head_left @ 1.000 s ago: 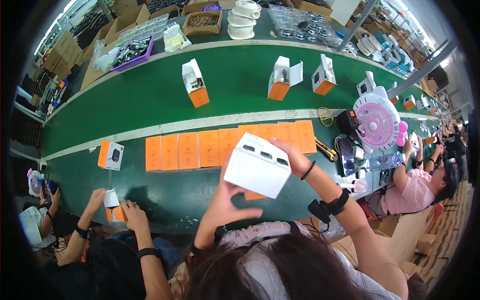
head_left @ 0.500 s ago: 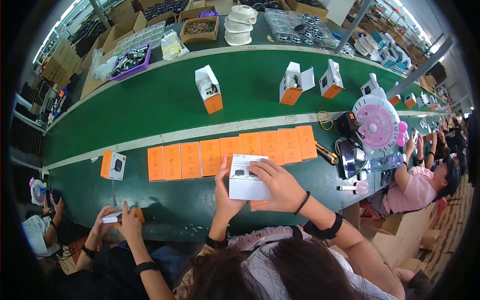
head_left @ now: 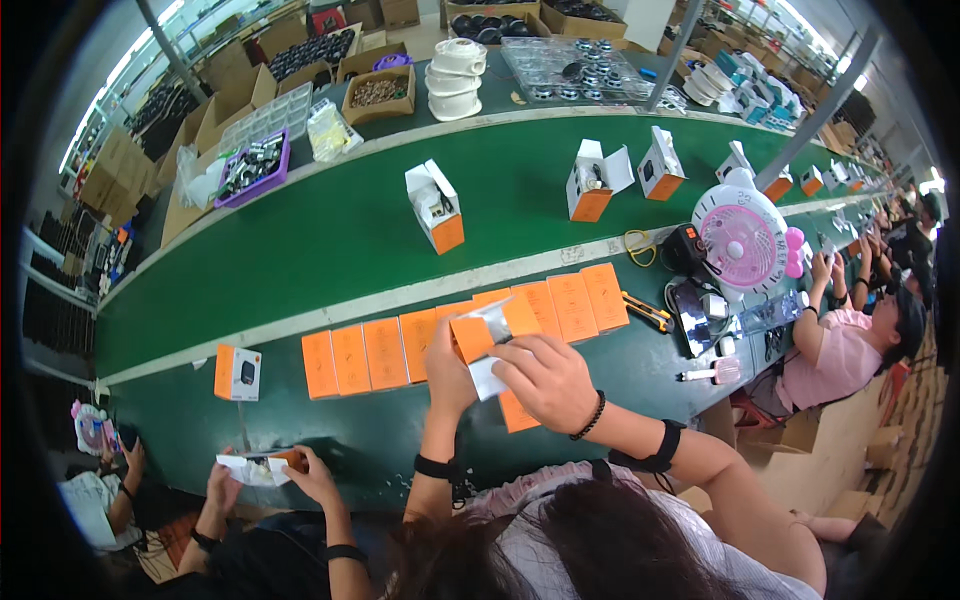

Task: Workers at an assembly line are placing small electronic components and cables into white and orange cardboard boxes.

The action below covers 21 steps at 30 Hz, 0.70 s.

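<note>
Since the earlier frame, the orange-and-white box (head_left: 487,340) has tilted orange end toward upper left; left hand (head_left: 448,370) grips it, right hand (head_left: 545,378) clamps its lower-right end, above the orange row (head_left: 400,345).

I see an orange-and-white carton (head_left: 487,342) held above a row of flat orange cartons (head_left: 465,330) along the near bench edge. Three open orange-and-white boxes (head_left: 437,207) stand upright on the green belt, and one closed box (head_left: 238,372) sits left of the row.

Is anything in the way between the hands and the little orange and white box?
No. Both the left hand and the right hand already touch the box, holding it above the row of orange boxes.
</note>
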Available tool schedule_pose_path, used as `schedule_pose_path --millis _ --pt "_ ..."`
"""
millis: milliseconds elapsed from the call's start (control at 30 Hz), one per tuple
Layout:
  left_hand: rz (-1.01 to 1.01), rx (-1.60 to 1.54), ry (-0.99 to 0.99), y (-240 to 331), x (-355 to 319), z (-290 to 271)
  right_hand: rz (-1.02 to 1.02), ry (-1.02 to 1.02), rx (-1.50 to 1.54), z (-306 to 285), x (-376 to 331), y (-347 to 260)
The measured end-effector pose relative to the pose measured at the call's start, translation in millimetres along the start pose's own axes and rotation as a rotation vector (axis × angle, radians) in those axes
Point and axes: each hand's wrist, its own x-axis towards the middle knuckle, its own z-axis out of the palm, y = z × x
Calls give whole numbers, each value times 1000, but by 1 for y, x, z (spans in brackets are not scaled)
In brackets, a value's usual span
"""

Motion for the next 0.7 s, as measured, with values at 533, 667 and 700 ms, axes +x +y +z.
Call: schedule_pose_path --millis 533,667,700 --pt "-22 560 -53 80 -2 -12 510 191 287 -8 -15 40" --pt "-44 619 -49 80 -6 -9 503 9 442 3 4 57" --pt "-221 129 -59 74 -8 -18 526 -42 566 6 7 62"
